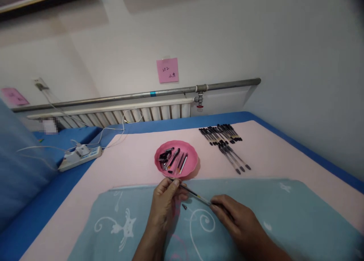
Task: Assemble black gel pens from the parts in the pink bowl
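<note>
My left hand (164, 202) and my right hand (234, 217) hold one thin pen (196, 195) between them over a light blue cloth (284, 215). The left fingers pinch its far end, and the right fingers pinch the near end. A small dark pen cap (184, 206) lies on the cloth just below the pen. Right behind my left hand sits a pink dish (191, 151) with several pen parts in it.
Several assembled black pens (220, 134) lie in rows at the back right of the pink mat (136, 158), with more (234, 160) in front of them. A white power strip (79, 156) with cables rests at the left. A radiator and pipe run along the wall.
</note>
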A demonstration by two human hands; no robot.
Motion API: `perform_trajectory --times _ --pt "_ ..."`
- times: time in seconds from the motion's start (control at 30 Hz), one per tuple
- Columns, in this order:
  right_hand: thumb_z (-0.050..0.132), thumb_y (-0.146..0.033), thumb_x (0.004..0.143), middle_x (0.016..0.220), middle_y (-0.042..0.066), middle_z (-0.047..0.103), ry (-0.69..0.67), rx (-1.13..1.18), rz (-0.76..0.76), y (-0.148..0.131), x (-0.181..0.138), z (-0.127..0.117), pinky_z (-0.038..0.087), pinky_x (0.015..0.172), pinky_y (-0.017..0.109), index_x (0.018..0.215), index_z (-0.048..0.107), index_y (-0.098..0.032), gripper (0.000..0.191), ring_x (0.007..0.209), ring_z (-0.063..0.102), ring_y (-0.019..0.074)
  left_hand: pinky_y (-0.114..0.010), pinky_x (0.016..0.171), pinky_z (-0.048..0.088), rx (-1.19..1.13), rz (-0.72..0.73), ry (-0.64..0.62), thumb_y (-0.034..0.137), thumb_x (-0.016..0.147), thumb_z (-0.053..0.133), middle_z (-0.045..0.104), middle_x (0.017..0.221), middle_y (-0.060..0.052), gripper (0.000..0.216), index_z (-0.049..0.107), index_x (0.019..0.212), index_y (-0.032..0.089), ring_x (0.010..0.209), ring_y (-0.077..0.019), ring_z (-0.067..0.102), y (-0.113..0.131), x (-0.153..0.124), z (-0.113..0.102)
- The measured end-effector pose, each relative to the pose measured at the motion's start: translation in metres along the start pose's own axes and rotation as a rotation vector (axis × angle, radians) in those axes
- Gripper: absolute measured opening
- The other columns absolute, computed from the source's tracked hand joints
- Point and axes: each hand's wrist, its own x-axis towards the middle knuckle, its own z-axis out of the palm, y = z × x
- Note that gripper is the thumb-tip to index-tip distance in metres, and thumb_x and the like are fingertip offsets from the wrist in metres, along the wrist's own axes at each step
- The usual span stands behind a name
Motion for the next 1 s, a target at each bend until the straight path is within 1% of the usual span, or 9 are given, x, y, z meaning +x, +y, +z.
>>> perform_trajectory --times 0.07,0.17,0.4,0.53,0.6,0.7,0.77,0.87,1.0 --pt "0.046 -0.033 0.086 0.073 0.002 0.066 -0.007 0.002 -0.021 0.002 0.002 0.001 0.046 0.060 0.028 0.081 0.060 -0.024 0.018 0.065 0.061 0.0183 -0.020 0.051 0.049 0.004 -0.010 -0.010 0.032 0.066 0.076 0.069 0.067 -0.006 0.026 0.061 0.072 0.011 0.054 -0.0118 0.062 0.000 0.000 0.000" --pt "0.044 -0.034 0.087 0.069 0.000 0.065 -0.022 0.009 0.000 0.004 0.003 0.002 0.046 0.059 0.026 0.080 0.060 -0.024 0.020 0.063 0.062 0.0172 -0.021 0.052 0.049 -0.012 -0.013 -0.026 0.037 0.069 0.072 0.069 0.067 -0.007 0.030 0.062 0.076 0.010 0.057 -0.0132 0.064 0.001 0.001 0.001" --pt "0.038 -0.038 0.087 0.062 0.000 0.060 -0.076 0.024 0.061 0.001 0.005 0.004 0.044 0.056 0.024 0.076 0.059 -0.021 0.029 0.058 0.057 0.0159 -0.022 0.052 0.050 -0.018 0.001 -0.021 0.032 0.067 0.075 0.068 0.067 -0.004 0.026 0.061 0.077 0.013 0.057 -0.0136 0.064 -0.001 0.001 -0.001" --pt "0.038 -0.039 0.085 0.067 0.001 0.060 -0.119 0.091 0.088 -0.003 0.005 0.003 0.044 0.059 0.025 0.083 0.061 -0.020 0.030 0.062 0.057 0.0168 -0.022 0.051 0.049 0.014 -0.003 -0.030 0.033 0.068 0.073 0.067 0.068 -0.004 0.025 0.062 0.078 0.012 0.057 -0.0132 0.063 -0.002 0.002 -0.003" --pt "0.039 -0.040 0.085 0.065 0.001 0.058 -0.125 0.138 0.122 -0.004 0.004 0.002 0.043 0.058 0.025 0.083 0.061 -0.020 0.030 0.061 0.055 0.0164 -0.022 0.052 0.049 0.038 0.010 -0.023 0.034 0.069 0.073 0.068 0.071 -0.005 0.028 0.064 0.083 0.012 0.060 -0.0140 0.064 0.002 0.001 -0.004" --pt "0.041 -0.042 0.084 0.060 -0.002 0.051 -0.098 0.222 0.203 -0.006 0.002 0.001 0.041 0.054 0.023 0.080 0.060 -0.020 0.029 0.057 0.050 0.0146 -0.023 0.053 0.048 0.078 0.067 -0.002 0.036 0.069 0.071 0.068 0.073 -0.005 0.031 0.064 0.090 0.013 0.060 -0.0133 0.062 0.015 0.000 -0.009" --pt "0.042 -0.042 0.084 0.060 -0.002 0.048 -0.085 0.294 0.241 -0.005 0.001 0.002 0.040 0.053 0.022 0.079 0.060 -0.020 0.029 0.056 0.047 0.0136 -0.022 0.053 0.046 0.158 0.108 0.019 0.035 0.068 0.071 0.066 0.071 -0.003 0.028 0.065 0.085 0.014 0.056 -0.0111 0.059 0.027 -0.002 -0.015" --pt "0.044 -0.043 0.083 0.060 -0.003 0.046 -0.074 0.383 0.278 -0.004 -0.001 0.004 0.040 0.054 0.022 0.079 0.060 -0.020 0.028 0.057 0.046 0.0131 -0.022 0.053 0.044 0.368 0.160 0.037 0.034 0.068 0.069 0.063 0.067 0.000 0.024 0.064 0.081 0.015 0.053 -0.0097 0.055 0.043 -0.007 -0.026" --pt "0.048 -0.045 0.080 0.060 -0.002 0.047 -0.069 0.412 0.294 0.003 -0.001 0.005 0.042 0.055 0.023 0.079 0.062 -0.020 0.029 0.058 0.048 0.0139 -0.023 0.054 0.039 0.691 0.175 0.038 0.033 0.073 0.061 0.058 0.060 0.003 0.017 0.061 0.078 0.017 0.053 -0.0104 0.050 0.048 -0.013 -0.037"
